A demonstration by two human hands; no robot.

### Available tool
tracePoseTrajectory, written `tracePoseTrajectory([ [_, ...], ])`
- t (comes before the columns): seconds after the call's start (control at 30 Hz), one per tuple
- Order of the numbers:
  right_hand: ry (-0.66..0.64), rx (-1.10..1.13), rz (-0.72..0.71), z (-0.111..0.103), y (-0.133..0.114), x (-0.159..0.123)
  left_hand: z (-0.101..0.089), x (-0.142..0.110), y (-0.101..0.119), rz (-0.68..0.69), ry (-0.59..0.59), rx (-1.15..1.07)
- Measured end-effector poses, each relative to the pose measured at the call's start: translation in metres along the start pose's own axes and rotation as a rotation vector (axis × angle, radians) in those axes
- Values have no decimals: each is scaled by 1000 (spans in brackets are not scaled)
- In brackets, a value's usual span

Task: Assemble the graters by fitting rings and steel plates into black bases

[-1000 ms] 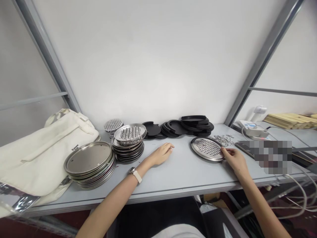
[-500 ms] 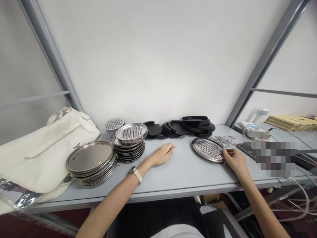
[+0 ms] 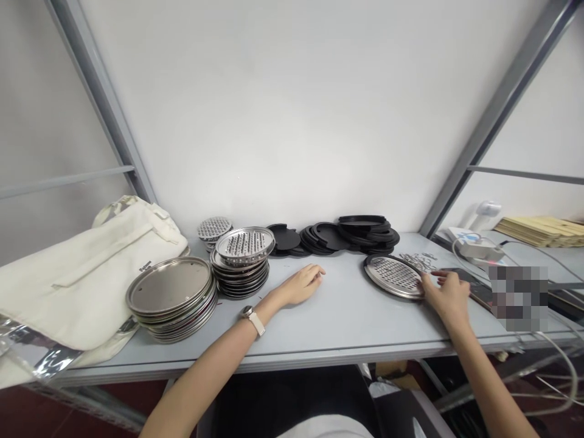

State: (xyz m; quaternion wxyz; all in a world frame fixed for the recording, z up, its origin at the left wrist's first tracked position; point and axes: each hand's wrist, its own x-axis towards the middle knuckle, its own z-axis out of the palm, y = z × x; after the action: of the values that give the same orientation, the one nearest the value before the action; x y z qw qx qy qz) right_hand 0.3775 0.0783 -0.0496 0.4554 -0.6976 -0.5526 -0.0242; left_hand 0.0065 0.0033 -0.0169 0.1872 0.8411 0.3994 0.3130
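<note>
My left hand (image 3: 303,285) rests palm-down on the grey table, fingers loosely stretched with nothing in them. On the right, my right hand (image 3: 447,299) has its thumb and fingertips at the near-right rim of a round metal grater disc (image 3: 395,277) with slots and a black edge along its back. The disc lies on the table. Left of my left hand stands a stack of grater discs (image 3: 244,246), the top one with raised teeth. Nearer the left edge is a pile of plain round metal lids (image 3: 171,286). Black round plastic trays (image 3: 333,236) lie heaped against the wall.
Small metal clips (image 3: 420,261) lie behind the disc in my right hand. A phone (image 3: 474,289), partly pixelated, is to its right, near a white box (image 3: 474,243) with cables. A cream bag (image 3: 95,280) fills the left end. Smaller grater discs (image 3: 214,228) stand at the back.
My right hand has shifted slightly right, and the grater disc has slid with it. My left hand has stayed where it was. The view has turned a little left.
</note>
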Motion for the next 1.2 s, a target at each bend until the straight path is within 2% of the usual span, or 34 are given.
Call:
tracePoseTrajectory([
  [0.1, 17, 51, -148, -7, -28, -14, -4, -1, 4, 17, -8, 44],
  [0.23, -133, 191, -363, -9, -80, -39, -17, -2, 19, 136, -29, 278],
  [0.3, -278, 256, -492, -6, -109, -51, -26, -4, 32, 202, -61, 413],
  [0.4, -577, 317, -703, 3, -146, -64, -41, -14, 56, 316, -126, 638],
  [0.5, -809, 364, -873, 20, -171, -68, -61, -36, 82, 355, -162, 774],
  [0.57, -868, 373, -918, 35, -179, -69, -76, -55, 95, 283, -117, 794],
  [0.67, -873, 342, -928, 53, -183, -72, -100, -90, 107, 105, 28, 786],
  [0.8, -822, 336, -994, 61, -183, -78, -126, -145, 101, -203, 318, 839],
  [0.87, -804, 330, -1015, 59, -184, -80, -137, -172, 93, -313, 401, 962],
  [0.97, -801, 317, -1008, 55, -185, -80, -150, -203, 84, -399, 298, 1058],
  [1.03, -803, 312, -1000, 55, -185, -79, -155, -214, 81, -397, 209, 1065],
  [1.2, -798, 324, -1004, 57, -183, -80, -157, -212, 85, -439, 200, 1070],
])
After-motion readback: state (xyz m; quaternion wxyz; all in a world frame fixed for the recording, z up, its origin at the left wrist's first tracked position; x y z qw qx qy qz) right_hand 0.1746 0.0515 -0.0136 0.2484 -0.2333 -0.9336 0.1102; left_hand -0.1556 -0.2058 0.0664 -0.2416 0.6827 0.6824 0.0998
